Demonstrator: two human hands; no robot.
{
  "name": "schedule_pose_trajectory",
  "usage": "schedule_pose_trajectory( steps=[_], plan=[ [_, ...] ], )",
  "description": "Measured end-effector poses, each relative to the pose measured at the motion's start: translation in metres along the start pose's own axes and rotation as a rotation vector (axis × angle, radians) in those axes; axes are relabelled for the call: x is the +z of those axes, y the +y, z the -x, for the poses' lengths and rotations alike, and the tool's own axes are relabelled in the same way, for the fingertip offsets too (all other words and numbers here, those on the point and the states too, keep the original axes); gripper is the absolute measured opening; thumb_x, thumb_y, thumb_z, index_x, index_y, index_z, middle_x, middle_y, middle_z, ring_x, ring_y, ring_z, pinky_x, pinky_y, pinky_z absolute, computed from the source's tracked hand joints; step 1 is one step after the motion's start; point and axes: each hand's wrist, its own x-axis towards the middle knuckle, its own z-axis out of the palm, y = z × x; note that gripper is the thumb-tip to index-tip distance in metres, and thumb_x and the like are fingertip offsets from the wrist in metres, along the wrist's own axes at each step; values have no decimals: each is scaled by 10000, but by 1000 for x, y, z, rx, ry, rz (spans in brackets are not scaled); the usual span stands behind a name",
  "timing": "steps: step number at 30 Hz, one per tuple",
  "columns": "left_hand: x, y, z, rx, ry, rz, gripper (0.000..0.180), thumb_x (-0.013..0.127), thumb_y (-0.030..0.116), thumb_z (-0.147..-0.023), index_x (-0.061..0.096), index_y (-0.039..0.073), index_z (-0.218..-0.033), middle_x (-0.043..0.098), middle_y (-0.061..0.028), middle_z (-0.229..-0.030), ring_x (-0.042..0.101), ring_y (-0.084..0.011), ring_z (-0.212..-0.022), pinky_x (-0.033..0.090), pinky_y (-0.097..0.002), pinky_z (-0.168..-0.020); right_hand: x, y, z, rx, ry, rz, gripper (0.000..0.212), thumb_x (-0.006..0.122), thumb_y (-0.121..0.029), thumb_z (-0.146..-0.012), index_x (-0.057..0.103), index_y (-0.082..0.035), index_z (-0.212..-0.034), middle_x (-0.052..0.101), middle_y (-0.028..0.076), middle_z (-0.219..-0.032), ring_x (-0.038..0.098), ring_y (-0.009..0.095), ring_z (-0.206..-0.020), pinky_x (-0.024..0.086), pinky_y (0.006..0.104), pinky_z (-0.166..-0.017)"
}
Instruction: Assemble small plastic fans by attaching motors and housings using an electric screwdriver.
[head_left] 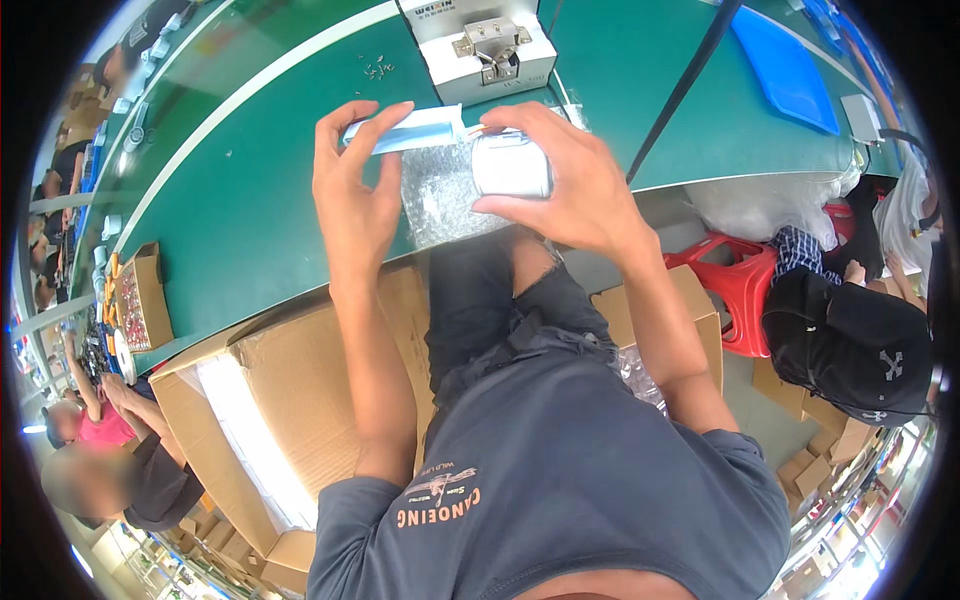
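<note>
My left hand pinches the end of a light-blue and white flat strip between thumb and fingers, above the edge of the green table. My right hand grips a small white cylinder lying sideways. A sheet of clear bubble wrap hangs between both hands, just below the strip and touching the cylinder. Thin orange wires show at the cylinder's top near the strip.
A white box with a metal clamp fixture stands behind the hands. Small screws lie scattered to its left. A large open cardboard box sits under my left arm. A blue tray, a red stool and people are nearby.
</note>
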Motion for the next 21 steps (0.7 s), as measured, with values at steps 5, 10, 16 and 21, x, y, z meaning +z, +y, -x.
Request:
schedule_pose_trajectory(
  steps=[5, 10, 16, 21],
  plan=[
    [2, 4, 4, -8, -1, 30, 462, 672, -93, -824, 767, 176, -1188, 617, -127, -1208, 635, -305, -1111, 509, -382, -935, 4, 1, 1, 71, 130, -38, 611, 890, -244, -746, 624, -70, -1269, 684, 104, -1202, 681, 310, -1081, 549, 385, -920],
    [7, 5, 0, -22, -16, 63, 451, 694, -92, -810, 765, 136, -1192, 626, -115, -1203, 617, -272, -1143, 484, -373, -980, 6, 3, 2, 9, 79, 1, 635, 889, -240, -751, 607, -58, -1290, 666, 114, -1246, 674, 328, -1090, 551, 394, -927],
    [10, 1, -10, -3, -24, 42, 503, 671, -116, -763, 765, 133, -1189, 625, -114, -1199, 621, -283, -1136, 491, -374, -973, 4, 10, -6, -71, 8, -4, 811, 890, -192, -728, 482, -95, -1421, 621, 149, -1259, 645, 396, -1106, 552, 459, -906],
    [-14, -2, -28, 175, -72, -65, 500, 681, -78, -672, 753, 124, -1124, 592, -146, -1223, 585, -351, -1166, 525, -414, -954, 16, -6, -24, -67, -97, 121, 1017, 868, -128, -739, 324, -143, -1598, 518, 172, -1408, 604, 423, -1185, 538, 464, -954]
  ],
)
